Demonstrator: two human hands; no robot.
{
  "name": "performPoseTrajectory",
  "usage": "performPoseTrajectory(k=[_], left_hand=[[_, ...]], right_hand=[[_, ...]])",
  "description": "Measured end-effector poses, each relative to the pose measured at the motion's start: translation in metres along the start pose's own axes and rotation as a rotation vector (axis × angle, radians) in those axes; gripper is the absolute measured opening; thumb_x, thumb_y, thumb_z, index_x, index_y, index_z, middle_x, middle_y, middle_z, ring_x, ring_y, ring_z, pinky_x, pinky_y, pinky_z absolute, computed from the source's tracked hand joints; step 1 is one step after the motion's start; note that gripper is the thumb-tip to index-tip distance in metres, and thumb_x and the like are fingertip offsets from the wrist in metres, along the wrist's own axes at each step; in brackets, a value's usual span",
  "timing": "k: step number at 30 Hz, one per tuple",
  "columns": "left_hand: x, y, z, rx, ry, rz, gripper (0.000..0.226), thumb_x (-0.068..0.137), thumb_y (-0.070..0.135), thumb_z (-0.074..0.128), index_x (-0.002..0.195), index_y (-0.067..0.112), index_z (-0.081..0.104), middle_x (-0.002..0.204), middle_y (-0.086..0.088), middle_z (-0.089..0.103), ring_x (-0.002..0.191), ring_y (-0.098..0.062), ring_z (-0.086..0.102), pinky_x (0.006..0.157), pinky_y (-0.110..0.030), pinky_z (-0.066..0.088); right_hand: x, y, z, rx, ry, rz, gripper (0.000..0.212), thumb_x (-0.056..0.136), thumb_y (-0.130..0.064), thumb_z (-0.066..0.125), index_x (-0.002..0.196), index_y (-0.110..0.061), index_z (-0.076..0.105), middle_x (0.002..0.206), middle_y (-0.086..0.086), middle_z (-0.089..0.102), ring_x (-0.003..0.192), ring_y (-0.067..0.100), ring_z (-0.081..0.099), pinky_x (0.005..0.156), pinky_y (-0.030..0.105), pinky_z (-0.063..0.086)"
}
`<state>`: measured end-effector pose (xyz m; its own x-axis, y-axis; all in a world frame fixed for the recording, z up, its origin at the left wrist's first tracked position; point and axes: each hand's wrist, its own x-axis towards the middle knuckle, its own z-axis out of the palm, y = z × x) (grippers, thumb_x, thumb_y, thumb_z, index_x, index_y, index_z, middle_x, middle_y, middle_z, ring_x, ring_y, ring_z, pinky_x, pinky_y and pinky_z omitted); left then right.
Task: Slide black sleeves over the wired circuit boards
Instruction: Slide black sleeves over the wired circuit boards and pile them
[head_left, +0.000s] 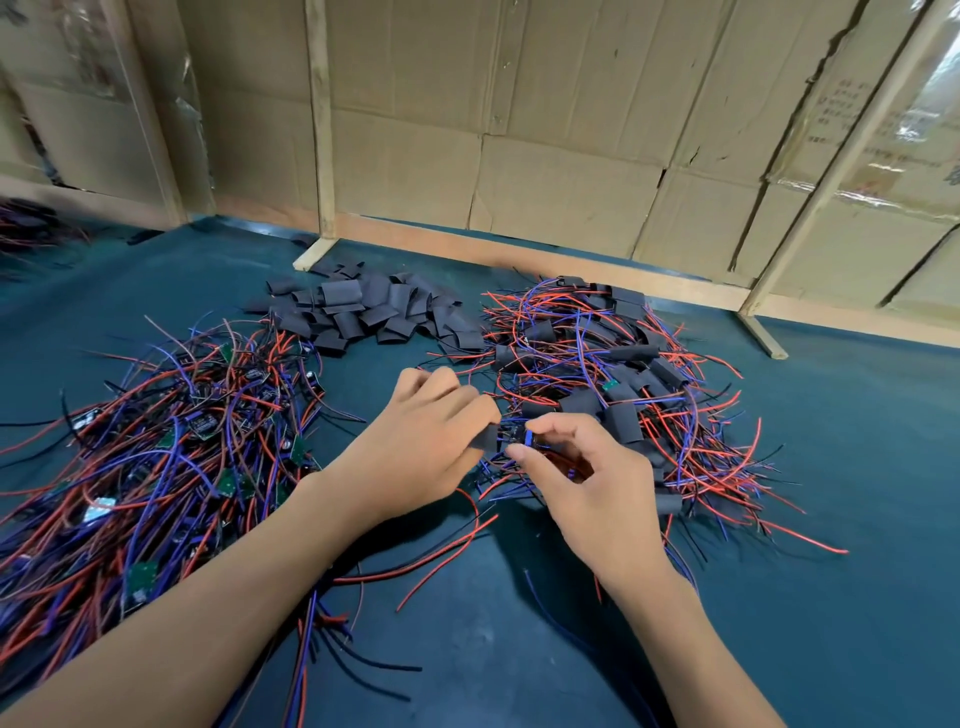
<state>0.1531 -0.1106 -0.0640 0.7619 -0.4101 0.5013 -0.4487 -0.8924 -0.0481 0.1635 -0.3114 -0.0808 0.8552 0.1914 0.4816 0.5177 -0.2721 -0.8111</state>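
Note:
My left hand (431, 441) grips a black sleeve (485, 439) between curled fingers and thumb. My right hand (582, 478) pinches a small wired circuit board (517, 435) right beside that sleeve; its red, blue and black wires (447, 551) trail down towards me. Whether the board's end is inside the sleeve is hidden by my fingers. A pile of bare wired boards (171, 457) lies on the left. Loose black sleeves (363, 309) are heaped at the back centre. Sleeved boards with wires (623, 395) are piled on the right.
Everything sits on a dark teal table mat (831, 571). A cardboard wall (519, 130) with wooden battens (322, 156) closes the back. More wires (31, 228) lie at the far left edge.

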Motion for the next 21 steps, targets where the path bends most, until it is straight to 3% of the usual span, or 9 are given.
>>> performPoseTrajectory(k=[4, 10, 13, 18, 21], left_hand=[[0.0000, 0.0004, -0.0004, -0.005, 0.035, -0.001, 0.020, 0.086, 0.028, 0.043, 0.088, 0.016, 0.059, 0.075, 0.005, 0.054, 0.078, -0.023, 0.049, 0.080, -0.038, 0.032], [-0.0004, -0.0011, 0.0024, -0.034, 0.062, -0.049, 0.031, 0.091, 0.035, 0.041, 0.079, 0.013, 0.059, 0.058, 0.006, 0.041, 0.052, -0.023, 0.038, 0.080, -0.041, 0.037], [-0.0003, -0.0018, 0.0023, -0.001, 0.090, -0.033, 0.031, 0.091, 0.034, 0.043, 0.076, 0.012, 0.059, 0.056, 0.005, 0.041, 0.050, -0.023, 0.038, 0.079, -0.039, 0.036], [0.0014, -0.0026, 0.0048, 0.061, 0.129, 0.053, 0.028, 0.091, 0.033, 0.048, 0.071, 0.015, 0.054, 0.053, 0.003, 0.042, 0.054, -0.020, 0.023, 0.077, -0.037, 0.036], [0.0009, -0.0029, 0.0062, 0.109, 0.098, 0.104, 0.028, 0.093, 0.033, 0.055, 0.070, 0.017, 0.050, 0.053, 0.004, 0.044, 0.050, -0.023, 0.036, 0.073, -0.038, 0.042]], right_hand=[[-0.0020, 0.0010, -0.0016, 0.000, -0.078, -0.068, 0.021, 0.088, -0.027, 0.070, 0.106, -0.038, 0.070, 0.098, -0.019, 0.074, 0.085, 0.007, 0.071, 0.077, 0.014, 0.051], [-0.0029, -0.0013, -0.0018, -0.015, -0.089, -0.123, 0.020, 0.088, -0.021, 0.074, 0.106, -0.031, 0.076, 0.098, -0.021, 0.075, 0.089, 0.005, 0.072, 0.079, 0.011, 0.049], [-0.0039, -0.0009, -0.0007, -0.020, -0.101, -0.134, 0.022, 0.088, -0.014, 0.076, 0.106, -0.026, 0.076, 0.097, -0.020, 0.075, 0.089, 0.004, 0.072, 0.080, 0.010, 0.048], [-0.0021, -0.0009, 0.0010, -0.027, -0.108, -0.102, 0.018, 0.084, -0.006, 0.080, 0.093, -0.021, 0.075, 0.089, -0.016, 0.073, 0.084, 0.006, 0.070, 0.077, 0.009, 0.045], [-0.0006, 0.0005, -0.0005, -0.053, -0.156, -0.171, 0.016, 0.084, -0.001, 0.078, 0.090, -0.016, 0.077, 0.089, -0.008, 0.069, 0.083, 0.013, 0.066, 0.072, 0.018, 0.046]])
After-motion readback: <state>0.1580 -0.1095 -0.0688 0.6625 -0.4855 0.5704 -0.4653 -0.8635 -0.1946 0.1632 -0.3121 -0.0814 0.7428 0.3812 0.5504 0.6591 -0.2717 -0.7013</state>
